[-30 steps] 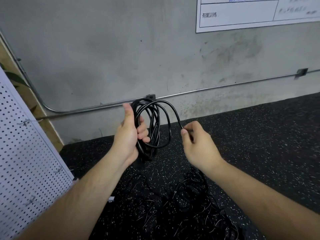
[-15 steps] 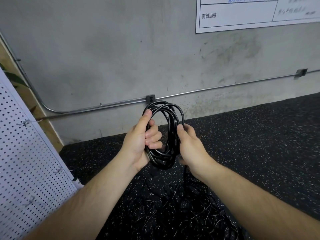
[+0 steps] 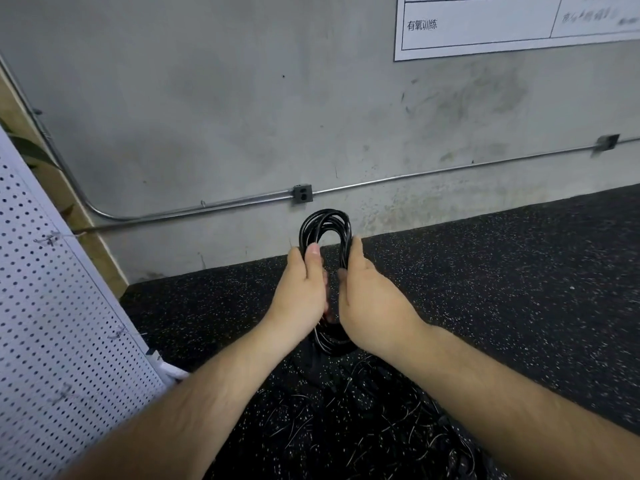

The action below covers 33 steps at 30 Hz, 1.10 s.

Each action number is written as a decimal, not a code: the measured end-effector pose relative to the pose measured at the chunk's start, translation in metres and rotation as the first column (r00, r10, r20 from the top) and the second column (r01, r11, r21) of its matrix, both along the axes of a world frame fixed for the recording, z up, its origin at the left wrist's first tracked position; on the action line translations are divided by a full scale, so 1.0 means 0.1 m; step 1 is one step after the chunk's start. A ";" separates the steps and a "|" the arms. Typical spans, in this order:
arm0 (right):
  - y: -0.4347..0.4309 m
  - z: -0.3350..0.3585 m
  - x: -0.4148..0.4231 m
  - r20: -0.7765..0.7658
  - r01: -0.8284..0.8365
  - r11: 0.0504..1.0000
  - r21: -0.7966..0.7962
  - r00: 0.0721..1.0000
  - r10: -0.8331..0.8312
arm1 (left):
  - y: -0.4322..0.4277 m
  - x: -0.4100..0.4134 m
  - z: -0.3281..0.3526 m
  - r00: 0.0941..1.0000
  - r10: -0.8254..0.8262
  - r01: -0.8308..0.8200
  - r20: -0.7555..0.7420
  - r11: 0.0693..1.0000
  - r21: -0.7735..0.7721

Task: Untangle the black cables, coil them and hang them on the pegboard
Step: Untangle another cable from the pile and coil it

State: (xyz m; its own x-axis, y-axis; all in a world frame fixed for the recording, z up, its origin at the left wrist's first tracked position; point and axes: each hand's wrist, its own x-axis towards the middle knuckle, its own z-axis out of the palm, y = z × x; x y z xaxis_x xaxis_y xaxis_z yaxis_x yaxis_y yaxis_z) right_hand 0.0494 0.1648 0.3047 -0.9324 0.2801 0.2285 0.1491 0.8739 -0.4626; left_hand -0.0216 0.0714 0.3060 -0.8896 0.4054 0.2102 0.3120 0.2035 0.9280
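Between our two hands, above the floor (image 3: 485, 271), we hold the coil (image 3: 325, 226) squeezed narrow.
Half a second ago it was a rounder loop; now our left hand (image 3: 300, 289) and right hand (image 3: 369, 299) have closed in, each gripping one side, and they nearly touch. They hide the coil's middle and most of our fingers. Only the top loop and a bottom bend show, and we cannot tell whether a tail runs down to the tangle (image 3: 363, 420) below. Its long axis stands upright, top towards the wall (image 3: 242, 116). The pegboard (image 3: 52, 323) leans at left.
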 end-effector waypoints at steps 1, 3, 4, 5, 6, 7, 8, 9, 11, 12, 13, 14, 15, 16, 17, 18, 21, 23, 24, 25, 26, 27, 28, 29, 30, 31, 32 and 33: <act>-0.02 0.00 0.00 0.042 -0.013 0.997 0.075 0.999 0.010 | -0.01 0.01 -0.01 1.000 0.007 -0.007 -0.021 0.999 -0.037; -0.05 0.01 0.00 0.088 -0.037 0.982 0.184 0.996 0.021 | -0.02 0.02 -0.04 1.000 -0.017 0.017 -0.008 0.999 -0.034; -0.07 0.02 0.01 0.098 -0.043 0.978 0.203 0.995 0.023 | -0.01 0.04 -0.05 0.999 -0.043 0.043 0.006 0.999 -0.020; -0.08 0.03 0.03 0.099 -0.050 0.975 0.217 0.995 0.029 | -0.01 0.05 -0.06 0.997 -0.069 0.070 0.014 0.997 -0.013; -0.09 0.05 0.04 0.097 -0.056 0.970 0.237 0.995 0.034 | -0.02 0.05 -0.07 0.996 -0.092 0.092 0.013 0.996 0.000; -0.10 0.07 0.06 0.093 -0.062 0.965 0.255 0.995 0.040 | -0.02 0.04 -0.09 0.994 -0.113 0.113 0.007 0.994 0.015; -0.09 0.07 0.07 0.088 -0.079 0.958 0.275 0.994 0.057 | -0.02 0.04 -0.09 0.991 -0.134 0.134 -0.005 0.991 0.026; -0.08 0.07 0.09 0.083 -0.094 0.959 0.266 0.994 0.075 | -0.03 0.04 -0.08 0.989 -0.146 0.147 -0.021 0.989 0.027; -0.05 0.09 0.08 0.028 -0.127 0.979 0.160 0.992 0.124 | -0.05 0.04 -0.03 0.990 -0.127 0.129 -0.068 0.991 0.030; -0.03 0.09 0.06 -0.015 -0.154 0.985 0.077 0.988 0.156 | -0.07 0.03 0.01 0.990 -0.109 0.112 -0.092 0.993 0.030; 0.01 0.10 0.03 -0.057 -0.184 0.983 -0.010 0.981 0.184 | -0.08 0.01 0.04 0.990 -0.095 0.099 -0.105 0.995 0.034; 0.06 0.08 -0.02 -0.090 -0.212 0.974 -0.077 0.975 0.205 | -0.10 0.00 0.08 0.989 -0.096 0.102 -0.115 0.994 0.047; 0.11 0.06 -0.05 -0.113 -0.223 0.967 -0.123 0.971 0.210 | -0.11 0.00 0.11 0.986 -0.109 0.117 -0.125 0.991 0.059; 0.15 0.03 -0.08 -0.116 -0.218 0.966 -0.141 0.972 0.203 | -0.11 0.00 0.13 0.984 -0.122 0.132 -0.133 0.989 0.063; 0.16 0.02 -0.09 -0.096 -0.202 0.971 -0.125 0.977 0.190 | -0.11 0.01 0.13 0.984 -0.126 0.135 -0.129 0.989 0.063; 0.17 0.02 -0.08 -0.069 -0.179 0.980 -0.093 0.983 0.173 | -0.11 0.03 0.14 0.986 -0.126 0.134 -0.112 0.989 0.069; 0.15 0.05 -0.03 -0.037 -0.184 0.981 -0.063 0.983 0.182 | -0.10 0.03 0.14 0.985 -0.170 0.165 0.019 0.973 0.160; 0.14 0.08 -0.01 -0.048 -0.245 0.967 -0.073 0.969 0.242 | -0.10 0.02 0.15 0.978 -0.186 0.162 0.093 0.962 0.221; 0.15 0.08 -0.01 -0.050 -0.265 0.962 -0.068 0.964 0.262 | -0.10 0.02 0.16 0.977 -0.179 0.148 0.113 0.959 0.240; 0.16 0.09 0.00 -0.046 -0.277 0.959 -0.063 0.961 0.274 | -0.10 0.02 0.16 0.978 -0.162 0.126 0.131 0.960 0.249; 0.16 0.10 0.01 -0.045 -0.279 0.958 -0.059 0.960 0.277 | -0.10 0.02 0.16 0.979 -0.140 0.098 0.150 0.962 0.253; 0.16 0.09 0.01 -0.056 -0.283 0.958 -0.047 0.958 0.280 | -0.09 0.02 0.15 0.978 -0.119 0.073 0.172 0.964 0.254; 0.17 0.07 0.00 -0.080 -0.287 0.957 -0.034 0.956 0.284 | -0.09 0.02 0.15 0.976 -0.106 0.055 0.192 0.965 0.255; 0.18 0.05 0.00 -0.113 -0.296 0.954 -0.041 0.950 0.290 | -0.09 0.02 0.15 0.974 -0.101 0.046 0.205 0.965 0.257; 0.20 0.02 -0.02 -0.153 -0.309 0.949 -0.068 0.943 0.297 | -0.10 0.01 0.15 0.973 -0.097 0.039 0.211 0.964 0.263; 0.22 0.00 -0.03 -0.193 -0.323 0.940 -0.114 0.935 0.298 | -0.10 0.00 0.15 0.973 -0.091 0.031 0.211 0.963 0.269; 0.24 -0.02 -0.04 -0.232 -0.327 0.929 -0.174 0.930 0.284 | -0.10 -0.01 0.15 0.974 -0.080 0.020 0.210 0.962 0.271; 0.26 -0.02 -0.05 -0.261 -0.325 0.916 -0.236 0.929 0.263 | -0.10 -0.01 0.15 0.975 -0.073 0.014 0.209 0.963 0.268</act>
State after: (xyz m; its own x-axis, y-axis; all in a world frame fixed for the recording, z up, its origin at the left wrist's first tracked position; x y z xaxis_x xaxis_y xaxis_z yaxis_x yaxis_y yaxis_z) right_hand 0.0446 0.1905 0.3022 -0.9168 0.0810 0.3911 -0.2274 0.6991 -0.6779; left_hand -0.0227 0.0614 0.3209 -0.9083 0.4008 0.1201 0.1019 -0.0665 0.9926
